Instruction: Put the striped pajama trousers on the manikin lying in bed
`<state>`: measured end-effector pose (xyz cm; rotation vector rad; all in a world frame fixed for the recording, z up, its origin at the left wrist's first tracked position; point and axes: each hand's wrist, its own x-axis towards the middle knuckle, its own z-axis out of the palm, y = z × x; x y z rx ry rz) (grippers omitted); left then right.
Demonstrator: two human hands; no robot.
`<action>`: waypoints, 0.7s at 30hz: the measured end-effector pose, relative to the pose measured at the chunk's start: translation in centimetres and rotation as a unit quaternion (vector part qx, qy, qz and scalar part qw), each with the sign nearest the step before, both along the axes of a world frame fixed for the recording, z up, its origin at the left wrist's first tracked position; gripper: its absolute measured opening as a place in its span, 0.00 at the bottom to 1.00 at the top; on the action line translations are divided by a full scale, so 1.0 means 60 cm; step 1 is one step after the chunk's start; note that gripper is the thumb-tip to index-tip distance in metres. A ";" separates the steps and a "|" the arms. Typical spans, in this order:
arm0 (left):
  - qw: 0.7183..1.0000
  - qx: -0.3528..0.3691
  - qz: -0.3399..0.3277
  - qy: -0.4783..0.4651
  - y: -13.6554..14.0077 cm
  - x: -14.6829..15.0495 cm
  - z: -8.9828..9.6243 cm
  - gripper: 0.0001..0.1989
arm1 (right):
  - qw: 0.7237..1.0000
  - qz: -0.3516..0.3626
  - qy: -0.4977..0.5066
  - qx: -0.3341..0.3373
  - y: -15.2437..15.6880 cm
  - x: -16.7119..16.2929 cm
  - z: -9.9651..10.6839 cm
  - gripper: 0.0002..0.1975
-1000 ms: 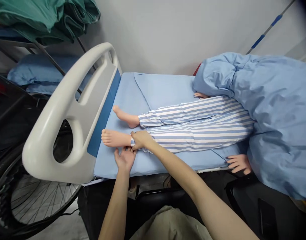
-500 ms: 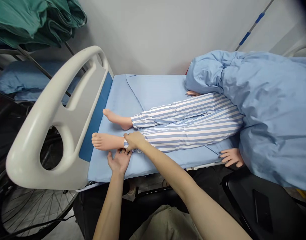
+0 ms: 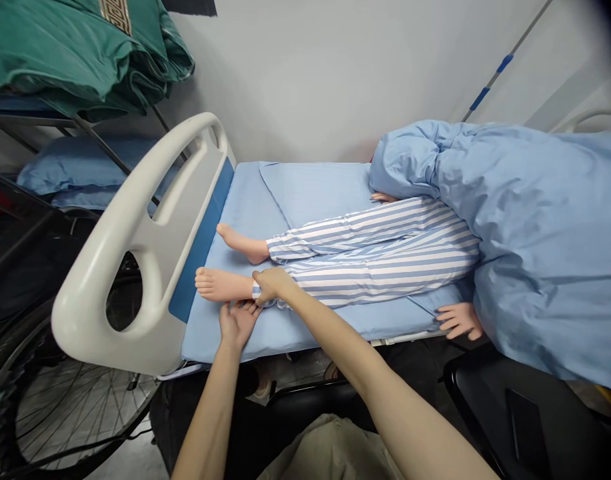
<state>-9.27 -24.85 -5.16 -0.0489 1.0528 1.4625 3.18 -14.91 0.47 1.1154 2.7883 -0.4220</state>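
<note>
A manikin in blue-and-white striped trousers [image 3: 365, 270] lies on the bed, bare feet toward the footboard. My right hand [image 3: 274, 284] is wrapped round the near leg at the trouser cuff, just above the ankle. Below the near foot [image 3: 224, 285], my left hand [image 3: 239, 323] lies palm up on the sheet with its fingers apart, the fingertips reaching to the ankle's underside. The far foot [image 3: 242, 244] rests on the sheet, untouched. One manikin hand [image 3: 460, 321] sticks out at the bed's near edge.
A pale plastic footboard [image 3: 150, 250] closes the bed's left end. A bunched blue quilt [image 3: 525, 233] covers the manikin's upper body. Left of the bed are a wheel [image 3: 80, 407] and a rack with green cloth [image 3: 85, 60]. A black chair [image 3: 520, 407] holds a dark phone-like slab.
The view has shifted slightly, so the bed appears further right and lower. My left hand has moved a little closer under the near heel; my right hand keeps its hold.
</note>
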 end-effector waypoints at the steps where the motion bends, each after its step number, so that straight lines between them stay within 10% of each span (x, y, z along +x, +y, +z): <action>1: 0.999 -0.016 -0.017 0.030 -0.006 -0.008 0.005 0.15 | 1.000 -0.001 -0.001 -0.003 0.000 -0.001 -0.003 0.33; 10: 0.934 0.000 -0.126 0.334 -0.107 -0.016 0.070 0.15 | 1.000 -0.017 0.000 -0.020 -0.003 -0.003 -0.011 0.34; 21: 0.902 0.085 -0.087 0.413 0.103 0.042 0.106 0.14 | 0.999 -0.010 -0.027 -0.046 0.002 -0.009 -0.006 0.27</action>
